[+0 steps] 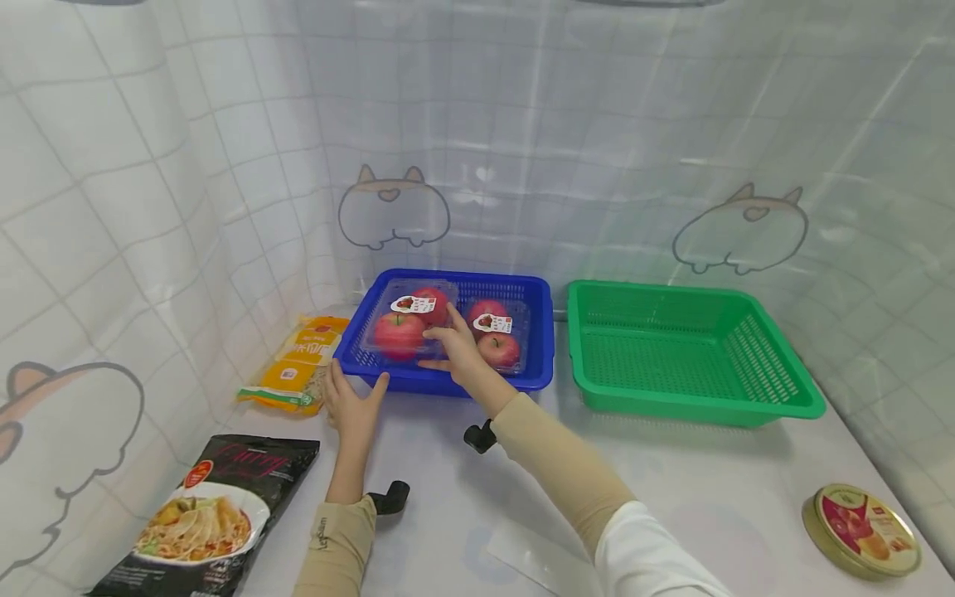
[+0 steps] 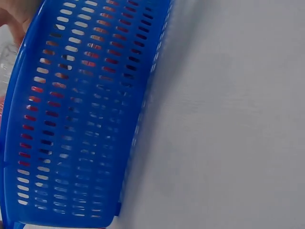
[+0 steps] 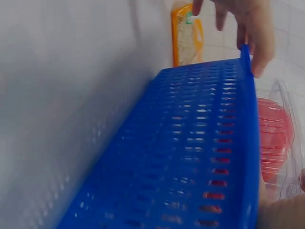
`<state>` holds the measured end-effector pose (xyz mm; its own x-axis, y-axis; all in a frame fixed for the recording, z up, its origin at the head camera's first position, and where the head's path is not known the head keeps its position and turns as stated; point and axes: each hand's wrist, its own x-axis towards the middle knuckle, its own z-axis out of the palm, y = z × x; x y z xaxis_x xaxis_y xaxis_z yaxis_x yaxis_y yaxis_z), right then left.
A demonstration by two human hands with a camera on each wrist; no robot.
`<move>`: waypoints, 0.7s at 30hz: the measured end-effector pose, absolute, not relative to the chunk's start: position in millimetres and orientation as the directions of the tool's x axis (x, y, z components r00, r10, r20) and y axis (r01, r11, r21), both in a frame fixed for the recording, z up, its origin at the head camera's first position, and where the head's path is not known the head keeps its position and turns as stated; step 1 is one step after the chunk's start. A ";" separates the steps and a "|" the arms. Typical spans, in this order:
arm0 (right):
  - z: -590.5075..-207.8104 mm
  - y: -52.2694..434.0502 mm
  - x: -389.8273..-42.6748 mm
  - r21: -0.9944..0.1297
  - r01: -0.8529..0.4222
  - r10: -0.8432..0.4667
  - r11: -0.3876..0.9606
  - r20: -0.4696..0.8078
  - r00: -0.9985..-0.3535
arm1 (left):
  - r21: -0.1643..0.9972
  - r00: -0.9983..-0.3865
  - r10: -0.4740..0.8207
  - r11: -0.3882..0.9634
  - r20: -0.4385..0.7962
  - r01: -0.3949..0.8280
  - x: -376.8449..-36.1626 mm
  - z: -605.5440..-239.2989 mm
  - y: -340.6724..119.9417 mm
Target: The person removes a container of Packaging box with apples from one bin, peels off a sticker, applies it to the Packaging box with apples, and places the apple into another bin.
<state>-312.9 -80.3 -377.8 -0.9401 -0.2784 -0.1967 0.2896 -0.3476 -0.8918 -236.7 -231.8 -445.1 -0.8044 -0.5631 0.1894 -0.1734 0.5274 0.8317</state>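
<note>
A blue basket (image 1: pixel 448 380) stands at the middle back of the white table and holds two clear packs of red apples (image 1: pixel 406 323) (image 1: pixel 496 332). My left hand (image 1: pixel 354 390) lies open against the basket's front left corner, thumb towards the front wall. In the right wrist view this left hand (image 3: pixel 248 28) touches the corner of the blue basket (image 3: pixel 190 157). My right hand (image 1: pixel 443 340) reaches over the front rim, with straight fingers resting on the left apple pack (image 3: pixel 276 138). The left wrist view shows only the perforated wall of the basket (image 2: pixel 76 119).
A green basket (image 1: pixel 686 406) with nothing in it stands right of the blue one. A yellow noodle pack (image 1: pixel 302 365) lies by the left curtain, a black food pack (image 1: pixel 209 514) at the front left, a round tin (image 1: pixel 858 531) at the front right. Curtains close off three sides.
</note>
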 end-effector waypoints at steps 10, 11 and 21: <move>-386.5 -99.4 -323.1 -0.900 0.316 -0.233 -0.302 -0.251 -0.939 | 0.826 -0.790 -0.585 0.528 0.186 -0.196 -235.0 -445.0 -232.4; -387.8 -101.4 -323.8 -0.902 0.314 -0.226 -0.297 -0.253 -0.941 | 0.825 -0.788 -0.587 0.528 0.185 -0.200 -235.0 -445.5 -232.5; -395.5 -116.8 -335.4 -0.895 0.354 -0.174 -0.273 -0.316 -0.933 | 0.836 -0.782 -0.592 0.517 0.194 -0.184 -235.9 -445.4 -234.2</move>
